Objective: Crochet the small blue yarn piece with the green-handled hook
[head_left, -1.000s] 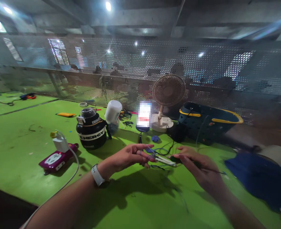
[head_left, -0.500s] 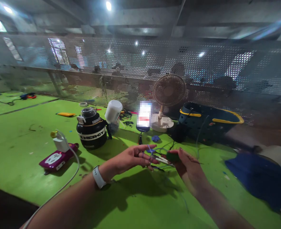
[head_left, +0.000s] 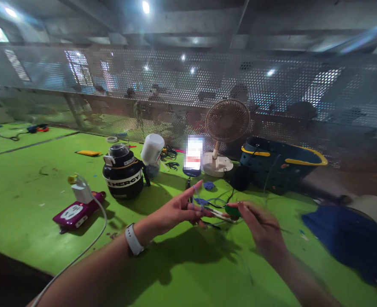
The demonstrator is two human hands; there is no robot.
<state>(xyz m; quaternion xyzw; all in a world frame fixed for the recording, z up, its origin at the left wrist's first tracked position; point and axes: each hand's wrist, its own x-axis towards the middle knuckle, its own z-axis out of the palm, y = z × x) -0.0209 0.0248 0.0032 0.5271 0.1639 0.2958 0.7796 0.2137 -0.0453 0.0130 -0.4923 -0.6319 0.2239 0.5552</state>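
My left hand (head_left: 178, 209), wearing a white watch band (head_left: 133, 239), has its index finger raised with pale blue-violet yarn (head_left: 195, 192) looped round it. The other fingers are bent, closed around the yarn lower down. In my right hand (head_left: 262, 226) is a crochet hook with a green handle (head_left: 233, 210), pinched between thumb and fingers; its thin tip points at the left hand. Two white rods (head_left: 222, 216) show between the hands; I cannot tell whether they are held. A small blue crocheted piece (head_left: 209, 185) lies just beyond.
A blurred lit phone (head_left: 194, 153) and a fan (head_left: 218, 164) stand at the back. Left are a black flask (head_left: 124, 179), white bottle (head_left: 152, 149) and purple power strip (head_left: 79, 213) with a cable. Right are a dark basket (head_left: 278, 166) and blue cloth (head_left: 345, 238).
My left index finger has lifted and straightened, drawing the yarn up. My right hand has shifted slightly right and down with the crochet hook, away from the left fingers.
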